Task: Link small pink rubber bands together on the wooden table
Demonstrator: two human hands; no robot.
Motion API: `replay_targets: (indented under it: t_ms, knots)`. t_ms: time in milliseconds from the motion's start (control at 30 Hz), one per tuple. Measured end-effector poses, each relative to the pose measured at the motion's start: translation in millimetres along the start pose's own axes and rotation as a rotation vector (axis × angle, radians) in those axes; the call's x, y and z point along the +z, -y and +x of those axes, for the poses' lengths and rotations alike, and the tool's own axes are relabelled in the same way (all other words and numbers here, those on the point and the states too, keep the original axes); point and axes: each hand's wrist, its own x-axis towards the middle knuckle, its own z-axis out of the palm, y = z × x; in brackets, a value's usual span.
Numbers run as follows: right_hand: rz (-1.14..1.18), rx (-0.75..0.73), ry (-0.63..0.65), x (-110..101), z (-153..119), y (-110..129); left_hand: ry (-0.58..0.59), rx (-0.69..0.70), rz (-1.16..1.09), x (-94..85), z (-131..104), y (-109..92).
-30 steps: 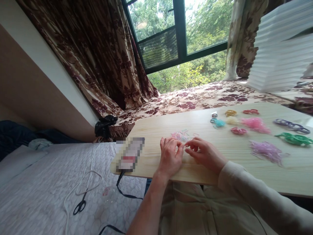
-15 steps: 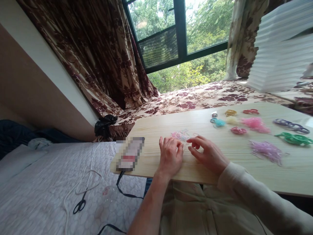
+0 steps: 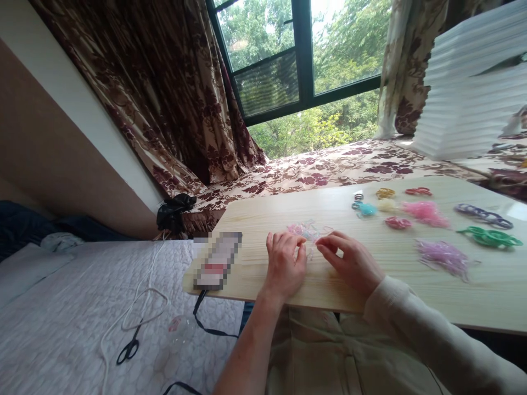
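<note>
On tbl (image 3: pixel 255 219), pastel bands (image 3: pixel 307 229) just beyond both hands (image 3: pixel 305 263); fingers curled, part-open, grip unclear.

Thin pastel loops (image 3: pixel 305 228) lie loosely heaped on the pale board (image 3: pixel 254 222).

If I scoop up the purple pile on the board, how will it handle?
The purple pile looks like loose thin strands, so it would probably sag and shed pieces. Being so wispy, it is likely light for its spread.

Blk scissors (image 3: pixel 128 351) nr wht cable (image 3: pixel 127 312) on bed (image 3: pixel 74 307).
</note>
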Motion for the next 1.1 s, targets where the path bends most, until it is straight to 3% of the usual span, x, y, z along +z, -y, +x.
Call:
replay_targets:
  t_ms: [133,267,400,500,533,600,700,833,967,1100]
  knots:
    - [-0.049,-0.003,-0.028,-19,-8,8,-0.035,0.005,0.043,2.2,-1,2]
    - [-0.105,0.005,-0.041,-68,-28,7,-0.058,-0.011,0.070,5.4,-2,5]
    - [-0.294,0.060,-0.053,-134,-28,-20,-0.060,-0.006,0.096,8.2,-2,8]
    - [-0.510,0.205,0.064,-170,1,-52,-0.063,0.003,0.110,9.4,-2,9]
    - [-0.604,0.289,0.159,-176,15,-63,-0.063,0.007,0.112,9.6,-2,9]
    - [-0.667,0.353,0.216,-180,44,-83,-0.069,0.016,0.112,9.8,-2,10]
    - [-0.734,0.449,0.293,-169,81,-108,-0.080,0.029,0.116,10.1,-1,11]
    - [-0.797,0.533,0.376,-147,106,-131,-0.096,0.037,0.124,11.0,-1,13]
    - [-0.840,0.584,0.424,-134,111,-136,-0.106,0.026,0.133,11.4,0,13]
    - [-0.877,0.602,0.430,-140,116,-124,-0.104,0.012,0.130,11.0,-1,12]
